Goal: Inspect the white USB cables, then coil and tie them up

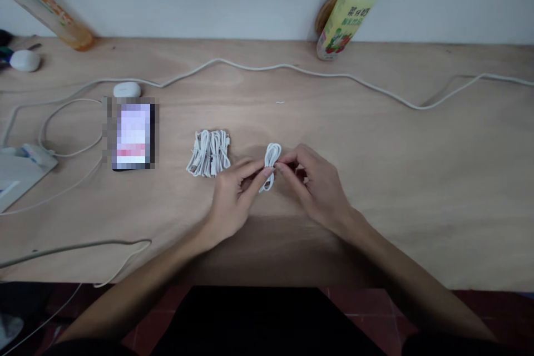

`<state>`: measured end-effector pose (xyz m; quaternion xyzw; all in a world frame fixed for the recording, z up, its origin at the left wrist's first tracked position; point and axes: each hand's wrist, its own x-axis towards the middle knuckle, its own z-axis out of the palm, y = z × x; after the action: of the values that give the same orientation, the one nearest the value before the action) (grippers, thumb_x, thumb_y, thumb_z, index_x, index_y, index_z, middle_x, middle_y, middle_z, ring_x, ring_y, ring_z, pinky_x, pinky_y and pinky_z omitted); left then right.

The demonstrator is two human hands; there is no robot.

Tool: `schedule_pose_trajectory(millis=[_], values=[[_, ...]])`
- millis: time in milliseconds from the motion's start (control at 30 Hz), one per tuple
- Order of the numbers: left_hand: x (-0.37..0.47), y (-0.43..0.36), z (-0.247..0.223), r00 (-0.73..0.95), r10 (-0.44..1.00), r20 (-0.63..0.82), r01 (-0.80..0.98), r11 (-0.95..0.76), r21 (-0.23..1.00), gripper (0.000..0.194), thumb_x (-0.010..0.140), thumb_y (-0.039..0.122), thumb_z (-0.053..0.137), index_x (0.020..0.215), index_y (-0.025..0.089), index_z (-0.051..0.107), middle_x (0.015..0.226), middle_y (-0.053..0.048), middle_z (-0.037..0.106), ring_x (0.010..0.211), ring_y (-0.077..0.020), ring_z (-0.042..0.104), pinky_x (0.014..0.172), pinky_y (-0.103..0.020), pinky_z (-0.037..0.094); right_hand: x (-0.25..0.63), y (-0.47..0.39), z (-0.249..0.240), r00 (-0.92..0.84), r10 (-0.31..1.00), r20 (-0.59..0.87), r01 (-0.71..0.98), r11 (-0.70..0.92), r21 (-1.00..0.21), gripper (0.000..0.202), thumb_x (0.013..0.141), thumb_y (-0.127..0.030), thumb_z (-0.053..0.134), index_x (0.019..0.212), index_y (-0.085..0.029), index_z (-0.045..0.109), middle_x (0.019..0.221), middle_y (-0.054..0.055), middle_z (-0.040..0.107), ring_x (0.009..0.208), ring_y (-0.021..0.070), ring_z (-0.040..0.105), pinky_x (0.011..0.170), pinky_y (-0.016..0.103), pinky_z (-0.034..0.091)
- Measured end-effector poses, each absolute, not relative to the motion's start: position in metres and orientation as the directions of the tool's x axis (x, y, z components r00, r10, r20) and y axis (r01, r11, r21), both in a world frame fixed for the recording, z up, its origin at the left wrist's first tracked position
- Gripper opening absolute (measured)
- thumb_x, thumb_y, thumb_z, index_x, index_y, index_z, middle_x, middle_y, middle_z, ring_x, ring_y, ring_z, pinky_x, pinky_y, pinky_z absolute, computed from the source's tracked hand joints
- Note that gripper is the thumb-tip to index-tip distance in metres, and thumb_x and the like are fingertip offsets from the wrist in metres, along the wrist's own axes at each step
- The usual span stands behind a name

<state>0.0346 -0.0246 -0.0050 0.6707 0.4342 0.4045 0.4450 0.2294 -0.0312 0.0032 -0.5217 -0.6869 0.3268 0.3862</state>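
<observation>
A small coiled white cable (272, 154) is held upright above the table, its loops showing over and under the fingers. My left hand (236, 194) pinches its middle from the left between thumb and fingers. From the right, my right hand (317, 186) has thumb and index finger pressed together at the bundle's edge; whatever tie lies between them is too small to make out. Left of my left hand lies a row of bundled white cables (209, 153), side by side on the wooden table (417, 178).
A phone (134, 136) and a white case (127, 90) lie at the left. One long white cable (283, 66) crosses the table behind my hands. Bottles stand at the back left (54, 11) and back right (348, 16). A white box (25, 178) sits far left.
</observation>
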Motion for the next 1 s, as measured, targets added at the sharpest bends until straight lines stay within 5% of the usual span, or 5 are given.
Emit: schedule_pose_trajectory(millis=[333, 600, 900, 1000], values=[[0.033, -0.026, -0.014, 0.336, 0.86, 0.383, 0.345, -0.491, 0.8, 0.022, 0.111, 0.019, 0.064, 0.124, 0.019, 0.082, 0.097, -0.006, 0.076, 0.086, -0.0183, 0.071, 0.08, -0.031, 0.058, 0.228, -0.031, 0.008, -0.12, 0.982, -0.147, 0.154, -0.128, -0.98, 0.022, 0.101, -0.039, 0.07, 0.086, -0.022, 0.07, 0.076, -0.001, 0.065, 0.066, 0.0138, 0.054, 0.06, 0.029, 0.041], [0.033, -0.027, -0.016, 0.358, 0.843, 0.401, 0.403, -0.527, 0.749, 0.023, 0.113, 0.024, 0.061, 0.125, 0.019, 0.08, 0.098, -0.006, 0.076, 0.087, -0.0187, 0.073, 0.081, -0.031, 0.061, 0.228, -0.027, 0.009, -0.177, 0.926, -0.334, -0.002, -0.34, -0.941, 0.038, 0.089, -0.053, 0.086, 0.079, -0.021, 0.067, 0.062, -0.007, 0.053, 0.045, 0.0073, 0.039, 0.042, 0.026, 0.029], [0.028, -0.028, -0.029, 0.482, 0.654, 0.582, 0.467, -0.755, 0.461, 0.034, 0.113, 0.015, 0.055, 0.145, 0.015, 0.067, 0.11, -0.012, 0.077, 0.1, -0.0233, 0.075, 0.091, -0.038, 0.066, 0.223, -0.031, 0.007, -0.157, 0.847, -0.508, -0.174, -0.53, -0.83, 0.037, 0.079, -0.049, 0.09, 0.073, -0.021, 0.067, 0.064, -0.005, 0.054, 0.05, 0.008, 0.041, 0.038, 0.022, 0.025], [0.029, -0.028, -0.027, 0.461, 0.695, 0.552, 0.463, -0.719, 0.518, 0.032, 0.113, 0.016, 0.056, 0.141, 0.015, 0.071, 0.11, -0.012, 0.077, 0.101, -0.0227, 0.075, 0.092, -0.037, 0.065, 0.223, -0.032, 0.005, -0.123, 0.868, -0.481, -0.176, -0.496, -0.85, 0.038, 0.079, -0.051, 0.091, 0.073, -0.021, 0.068, 0.064, -0.005, 0.055, 0.049, 0.0081, 0.041, 0.038, 0.023, 0.026]])
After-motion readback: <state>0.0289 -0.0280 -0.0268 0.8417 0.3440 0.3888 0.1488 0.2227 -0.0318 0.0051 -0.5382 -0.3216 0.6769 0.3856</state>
